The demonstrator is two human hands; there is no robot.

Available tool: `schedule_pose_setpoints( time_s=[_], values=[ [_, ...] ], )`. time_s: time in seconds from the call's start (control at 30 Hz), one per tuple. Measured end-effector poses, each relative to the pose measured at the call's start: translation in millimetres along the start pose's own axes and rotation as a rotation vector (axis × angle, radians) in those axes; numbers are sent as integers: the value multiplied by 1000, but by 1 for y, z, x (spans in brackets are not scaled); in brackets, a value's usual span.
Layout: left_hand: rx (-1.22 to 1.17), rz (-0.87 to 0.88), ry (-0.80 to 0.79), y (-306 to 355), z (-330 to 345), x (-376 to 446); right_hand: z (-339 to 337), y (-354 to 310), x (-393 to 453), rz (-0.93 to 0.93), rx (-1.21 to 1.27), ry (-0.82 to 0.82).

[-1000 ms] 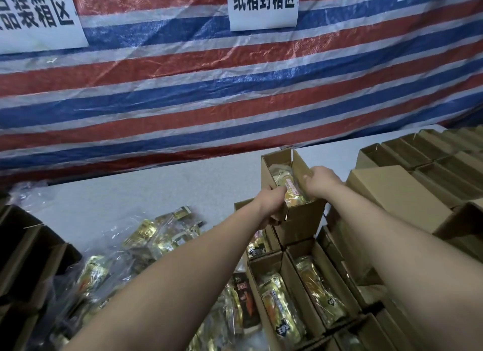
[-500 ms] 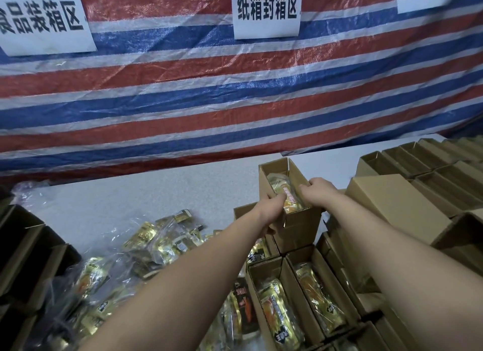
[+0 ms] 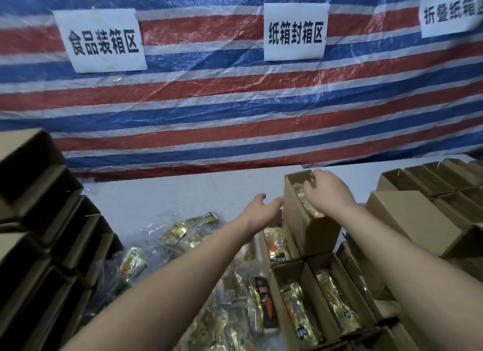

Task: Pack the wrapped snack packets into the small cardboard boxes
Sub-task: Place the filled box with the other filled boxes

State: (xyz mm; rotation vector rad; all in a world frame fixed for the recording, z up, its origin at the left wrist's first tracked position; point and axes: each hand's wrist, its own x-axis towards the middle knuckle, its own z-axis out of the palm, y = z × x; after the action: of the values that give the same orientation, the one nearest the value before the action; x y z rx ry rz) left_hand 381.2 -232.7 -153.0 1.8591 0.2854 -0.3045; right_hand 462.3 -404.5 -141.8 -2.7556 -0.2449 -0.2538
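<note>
A small open cardboard box (image 3: 300,228) stands on top of other boxes, with a gold wrapped snack packet (image 3: 309,211) lying inside it. My right hand (image 3: 328,192) hovers over the box's opening, its fingers loosely bent near the far rim and holding nothing. My left hand (image 3: 261,212) is spread open just left of the box, fingertips at its left wall. Nearer to me, two open boxes (image 3: 277,290) each hold a gold packet (image 3: 337,301). Loose gold packets (image 3: 175,231) lie in clear plastic on the left of the table.
A grey table (image 3: 170,194) runs up to a red, white and blue striped tarp with paper signs. Dark stacked boxes (image 3: 39,194) rise at the left. At the right sit a closed box (image 3: 407,214) and rows of open empty boxes (image 3: 431,175).
My left hand let go of the top box and opened. My right hand moved from the box's right side to above its opening. The view tilted upward.
</note>
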Motion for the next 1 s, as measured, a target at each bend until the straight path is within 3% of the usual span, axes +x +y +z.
schedule_pose_setpoints(
  time_s=[0.17,0.33,0.53,0.7,0.83,1.0],
  values=[
    [-4,31,145,-25,-72,-82,-9,-83,-48,-121,196,-77],
    [-120,21,170,-82,-114,-173,5,-143,-133,-172,312,-235],
    [-151,-90,300,-175,-123,-263,50,-174,-247,-189,370,-474],
    [-186,-169,361,-228,-120,-316,74,-184,-309,-177,391,-568],
    [-136,-125,407,-235,-128,-335,74,-204,-326,-171,388,-615],
    [12,88,690,-183,-194,-337,61,-263,-303,-276,448,-588]
  ],
)
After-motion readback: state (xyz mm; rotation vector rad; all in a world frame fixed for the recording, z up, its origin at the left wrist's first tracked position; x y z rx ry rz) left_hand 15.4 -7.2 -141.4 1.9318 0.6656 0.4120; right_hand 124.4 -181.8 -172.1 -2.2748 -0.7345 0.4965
